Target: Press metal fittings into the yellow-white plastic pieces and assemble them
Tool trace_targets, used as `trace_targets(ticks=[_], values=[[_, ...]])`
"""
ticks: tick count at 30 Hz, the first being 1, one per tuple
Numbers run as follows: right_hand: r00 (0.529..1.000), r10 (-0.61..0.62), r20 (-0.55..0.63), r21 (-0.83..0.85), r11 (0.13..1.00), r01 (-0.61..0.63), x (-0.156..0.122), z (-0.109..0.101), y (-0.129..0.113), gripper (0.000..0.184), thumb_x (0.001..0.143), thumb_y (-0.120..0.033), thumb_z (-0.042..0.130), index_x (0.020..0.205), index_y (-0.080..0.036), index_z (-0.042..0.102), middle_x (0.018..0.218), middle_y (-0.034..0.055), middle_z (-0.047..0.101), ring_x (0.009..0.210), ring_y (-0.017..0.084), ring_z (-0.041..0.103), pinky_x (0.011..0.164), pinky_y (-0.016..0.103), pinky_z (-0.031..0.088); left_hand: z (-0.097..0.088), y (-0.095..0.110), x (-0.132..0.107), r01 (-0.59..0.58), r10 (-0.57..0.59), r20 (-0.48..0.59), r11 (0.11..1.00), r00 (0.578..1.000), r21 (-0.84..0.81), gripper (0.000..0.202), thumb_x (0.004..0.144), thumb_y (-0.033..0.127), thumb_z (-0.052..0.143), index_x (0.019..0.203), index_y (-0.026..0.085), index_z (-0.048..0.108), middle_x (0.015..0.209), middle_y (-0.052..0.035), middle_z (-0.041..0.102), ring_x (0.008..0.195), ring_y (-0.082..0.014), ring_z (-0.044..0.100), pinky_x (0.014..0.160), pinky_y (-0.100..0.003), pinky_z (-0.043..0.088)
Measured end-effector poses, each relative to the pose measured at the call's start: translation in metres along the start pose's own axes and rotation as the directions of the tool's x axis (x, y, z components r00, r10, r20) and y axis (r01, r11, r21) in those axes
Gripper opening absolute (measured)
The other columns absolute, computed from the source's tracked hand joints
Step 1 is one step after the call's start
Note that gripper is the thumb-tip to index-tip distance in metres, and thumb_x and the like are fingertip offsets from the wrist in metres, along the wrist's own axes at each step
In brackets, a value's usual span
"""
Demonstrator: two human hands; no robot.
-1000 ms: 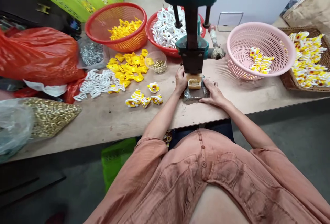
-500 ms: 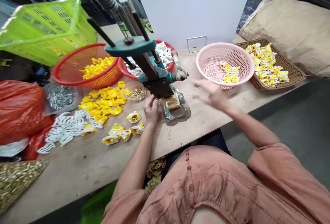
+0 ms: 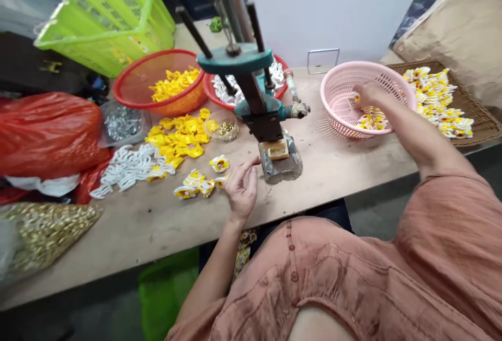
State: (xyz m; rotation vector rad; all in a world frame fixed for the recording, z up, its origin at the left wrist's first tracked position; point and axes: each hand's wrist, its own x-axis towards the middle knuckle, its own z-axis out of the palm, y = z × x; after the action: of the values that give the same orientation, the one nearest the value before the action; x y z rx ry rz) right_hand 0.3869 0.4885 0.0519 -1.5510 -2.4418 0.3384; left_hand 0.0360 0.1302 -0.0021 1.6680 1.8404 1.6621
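Note:
My right hand (image 3: 368, 96) reaches into the pink plastic basket (image 3: 329, 101), its fingertips closed on a small yellow-and-white plastic piece (image 3: 356, 98). Below it in the basket lie several similar pieces (image 3: 372, 120). My left hand (image 3: 242, 186) rests on the table, fingers loosely curled and apart, with nothing seen in them. It is beside a small group of yellow-and-white pieces (image 3: 196, 184) and just left of the hand press (image 3: 266, 124). Under the press head sits a cream block fixture (image 3: 278, 151) on a plastic-wrapped base (image 3: 288, 169).
On the left are loose yellow parts (image 3: 184, 134), white parts (image 3: 127, 168), a tub of gold fasteners (image 3: 227, 130), red baskets (image 3: 121, 92) and a bag of gold pieces (image 3: 50, 234). A wicker tray (image 3: 480, 116) with finished-looking pieces stands at the right.
My right hand has moved right, from above the table into the pink basket. My left hand has drawn back toward me from beside the press and turned, fingers loosened. The view has shifted.

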Motion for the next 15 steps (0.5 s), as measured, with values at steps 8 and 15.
trace_targets(ticks=[8,15], values=[[0.833,-0.503,0.23,0.882,0.47,0.04,-0.149,0.004,-0.122,0.06,0.088,-0.047,0.088,0.138,-0.026,0.062,0.106,0.0054,0.077,0.084,0.016,0.074,0.069,0.028,0.06,0.043,0.032,-0.03,-0.086,0.2,0.407,0.956,0.891,-0.281,0.072,0.101,0.033,0.078,0.168,0.036,0.05,0.164,-0.013,0.058,0.143,-0.0303,0.066,0.117,-0.046,0.061],[0.981,-0.175,0.081,0.94,0.341,-0.017,-0.195,0.133,-0.195,0.061,0.087,-0.069,0.083,0.128,-0.027,0.065,0.094,0.0,0.069,0.077,0.014,0.066,0.069,0.027,0.061,0.055,-0.009,-0.046,0.317,-0.214,0.273,0.847,0.938,-0.426,0.064,0.089,0.049,0.09,0.146,0.027,0.073,0.129,-0.0103,0.069,0.1,-0.0175,0.077,0.086,-0.028,0.069]])
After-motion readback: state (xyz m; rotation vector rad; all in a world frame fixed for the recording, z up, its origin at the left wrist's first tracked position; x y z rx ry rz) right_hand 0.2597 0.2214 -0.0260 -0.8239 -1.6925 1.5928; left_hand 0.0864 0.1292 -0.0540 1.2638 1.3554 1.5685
